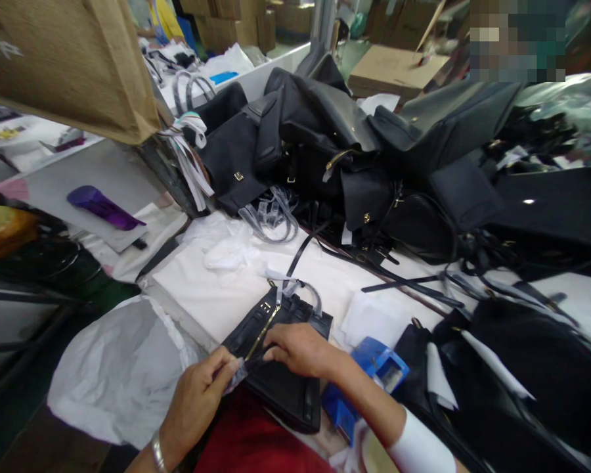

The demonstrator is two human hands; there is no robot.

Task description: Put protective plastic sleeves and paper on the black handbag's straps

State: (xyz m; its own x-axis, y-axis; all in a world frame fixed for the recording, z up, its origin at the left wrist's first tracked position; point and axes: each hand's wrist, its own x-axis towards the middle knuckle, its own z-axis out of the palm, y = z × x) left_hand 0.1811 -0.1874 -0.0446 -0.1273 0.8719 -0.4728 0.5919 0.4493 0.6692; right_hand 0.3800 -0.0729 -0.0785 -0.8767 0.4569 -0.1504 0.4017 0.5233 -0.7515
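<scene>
A black handbag (288, 394) with a gold zipper (263, 332) lies on the white-covered table in front of my body. My left hand (197, 394) is closed at the bag's near left end, pinching a small piece of clear plastic wrap (236, 376). Over the zipper, my right hand (300, 348) has its fingers curled onto the black material at the bag's opening. What lies under those fingertips is partly hidden. The bag's handle (315, 295), wrapped in clear plastic, stands up at the far end.
Black bags (320, 112) are heaped along the back. More black bags (502, 368) lie at right, beside a blue tape dispenser (374, 368). A white plastic bag (123, 374) bulges at the table's left edge. A brown cardboard box (69, 66) juts in at upper left.
</scene>
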